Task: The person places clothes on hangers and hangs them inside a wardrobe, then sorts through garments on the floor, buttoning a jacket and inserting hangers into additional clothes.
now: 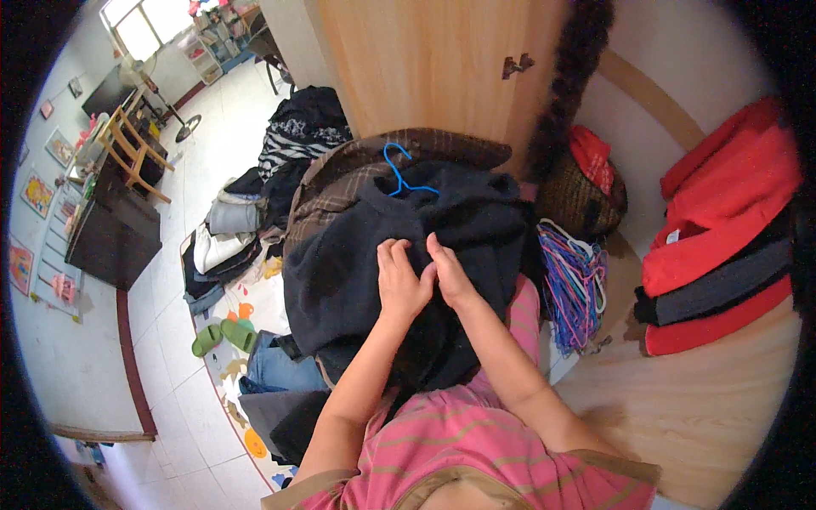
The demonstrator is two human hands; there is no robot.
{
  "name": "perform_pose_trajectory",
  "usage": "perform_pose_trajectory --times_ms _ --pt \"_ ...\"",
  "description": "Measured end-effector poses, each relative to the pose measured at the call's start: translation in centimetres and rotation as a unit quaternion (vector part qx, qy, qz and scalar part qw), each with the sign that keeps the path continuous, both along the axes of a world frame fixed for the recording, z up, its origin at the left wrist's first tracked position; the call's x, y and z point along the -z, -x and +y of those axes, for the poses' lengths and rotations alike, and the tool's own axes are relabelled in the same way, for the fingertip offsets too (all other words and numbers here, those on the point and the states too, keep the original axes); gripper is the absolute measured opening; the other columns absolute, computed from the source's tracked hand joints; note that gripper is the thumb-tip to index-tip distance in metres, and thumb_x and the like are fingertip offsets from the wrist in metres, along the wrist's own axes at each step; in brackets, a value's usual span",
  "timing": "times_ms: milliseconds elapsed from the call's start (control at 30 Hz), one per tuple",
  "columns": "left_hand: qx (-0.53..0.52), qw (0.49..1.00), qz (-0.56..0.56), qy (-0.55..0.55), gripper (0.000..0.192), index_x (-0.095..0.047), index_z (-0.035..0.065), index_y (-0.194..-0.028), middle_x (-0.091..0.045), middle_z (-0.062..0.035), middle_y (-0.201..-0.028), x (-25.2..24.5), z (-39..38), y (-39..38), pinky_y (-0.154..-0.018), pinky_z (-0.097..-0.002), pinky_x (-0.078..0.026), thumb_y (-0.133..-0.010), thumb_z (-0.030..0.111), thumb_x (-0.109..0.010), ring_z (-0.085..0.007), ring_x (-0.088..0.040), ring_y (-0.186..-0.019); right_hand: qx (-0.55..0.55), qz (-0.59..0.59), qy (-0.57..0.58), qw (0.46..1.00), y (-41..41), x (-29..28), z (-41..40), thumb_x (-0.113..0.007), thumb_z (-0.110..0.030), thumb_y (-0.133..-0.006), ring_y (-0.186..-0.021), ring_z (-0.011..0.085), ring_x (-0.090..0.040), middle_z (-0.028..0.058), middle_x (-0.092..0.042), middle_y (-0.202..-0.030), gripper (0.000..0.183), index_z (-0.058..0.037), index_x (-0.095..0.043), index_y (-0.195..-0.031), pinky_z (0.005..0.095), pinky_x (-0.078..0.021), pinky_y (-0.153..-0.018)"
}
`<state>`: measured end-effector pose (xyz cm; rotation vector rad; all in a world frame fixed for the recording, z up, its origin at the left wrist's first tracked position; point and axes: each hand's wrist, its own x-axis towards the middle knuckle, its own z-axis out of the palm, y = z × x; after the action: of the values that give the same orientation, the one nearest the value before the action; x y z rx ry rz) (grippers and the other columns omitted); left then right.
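Note:
A dark garment with a collar (pixel 338 274), perhaps a coat, lies spread over my lap with a blue hanger (pixel 401 182) in its neck. My left hand (pixel 403 280) rests on the chest of it, fingers bent down onto the cloth. Close beside, my right hand (pixel 451 271) touches the same front, and its fingers point up towards the collar. The left thumb meets the right hand or nearly so. Whether either hand pinches the cloth is hidden. Under the dark garment, a brown plaid garment (pixel 319 197) shows along the top and left.
Many hangers (pixel 572 287) lie bunched at right, below a woven basket (pixel 574 194) holding red cloth. Red and dark folded clothes (pixel 720 255) rest farther right. A wooden cabinet door (pixel 433 70) stands ahead. Folded clothes (pixel 223 236), jeans (pixel 280 364) and green slippers (pixel 223 336) are left.

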<state>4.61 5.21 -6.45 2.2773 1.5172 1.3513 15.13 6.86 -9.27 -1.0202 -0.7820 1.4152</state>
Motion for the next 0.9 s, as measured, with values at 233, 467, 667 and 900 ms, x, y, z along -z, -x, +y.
perform_pose_trajectory --times_ms 233,467,667,900 --pt "-0.053 0.985 -0.123 0.109 0.013 -0.058 -0.0003 -0.086 -0.058 -0.0167 -0.085 2.5 2.2 2.1 -0.071 -0.0395 -0.048 -0.075 0.005 -0.057 -0.0354 -0.059 -0.079 0.072 -0.258 -0.093 0.959 -0.9 -0.3 1.2 -0.060 -0.018 -0.088 -0.082 0.0227 -0.065 0.0137 -0.067 -0.095 0.023 0.0011 -0.067 -0.100 0.0316 -0.0491 -0.074" --pt "0.004 0.962 -0.190 0.198 0.020 -0.067 0.0053 -0.099 -0.060 -0.0115 -0.086 3.3 1.9 1.7 -0.072 -0.0335 -0.048 -0.084 0.011 -0.056 -0.0257 -0.060 -0.078 0.061 -0.559 -0.089 0.822 0.5 1.5 0.0 -0.061 -0.006 -0.076 -0.092 0.0397 -0.055 0.0191 -0.055 -0.103 0.015 0.0016 -0.056 -0.088 0.0463 -0.0462 -0.079" --pt "-0.047 0.980 -0.096 0.168 0.032 -0.065 0.0028 -0.101 -0.058 -0.0157 -0.098 2.3 1.2 0.1 -0.077 -0.0375 -0.048 -0.083 0.029 -0.064 -0.0299 -0.059 -0.086 0.079 -0.435 -0.020 0.897 0.7 2.4 1.9 -0.051 -0.024 -0.085 -0.089 0.0410 -0.055 0.0212 -0.057 -0.096 0.025 0.0005 -0.054 -0.087 0.0473 -0.0433 -0.076" --pt "-0.042 0.984 -0.087 0.151 0.027 -0.063 0.0002 -0.104 -0.064 -0.0173 -0.098 2.9 2.7 1.1 -0.077 -0.0382 -0.049 -0.084 0.017 -0.058 -0.0301 -0.063 -0.085 0.102 -0.472 -0.038 0.875 1.5 3.1 3.7 -0.056 -0.015 -0.081 -0.091 0.0385 -0.058 0.0199 -0.060 -0.100 0.016 0.0001 -0.060 -0.084 0.0448 -0.0461 -0.078"
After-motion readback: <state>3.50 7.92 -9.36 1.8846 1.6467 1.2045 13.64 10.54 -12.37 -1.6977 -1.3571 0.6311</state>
